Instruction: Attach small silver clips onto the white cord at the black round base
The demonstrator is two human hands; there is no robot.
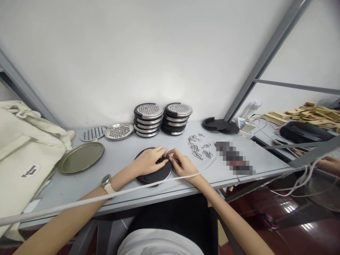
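A black round grater holder [156, 176] lies on the table in front of me, with a pale edge showing at its right. My left hand [151, 161] rests over its upper part, fingers bent and pressing it near the right rim. Beside that rim, my right hand [183, 164] is closed in a pinch. A small silvery glint shows at its fingertips, probably a small metal piece, mostly hidden by the fingers. Several loose metal clasps [195, 147] are scattered right of the hands. Two stacks of round graters [148, 110] in black holders stand behind, the second stack [178, 109] close alongside.
Loose grater discs [119, 131] and an olive round lid [81, 157] lie at left by a cream bag [18, 166]. Black holders [217, 124] sit at the back right, near a blurred-out object [233, 158]. A white cable [79, 202] crosses before my forearms.
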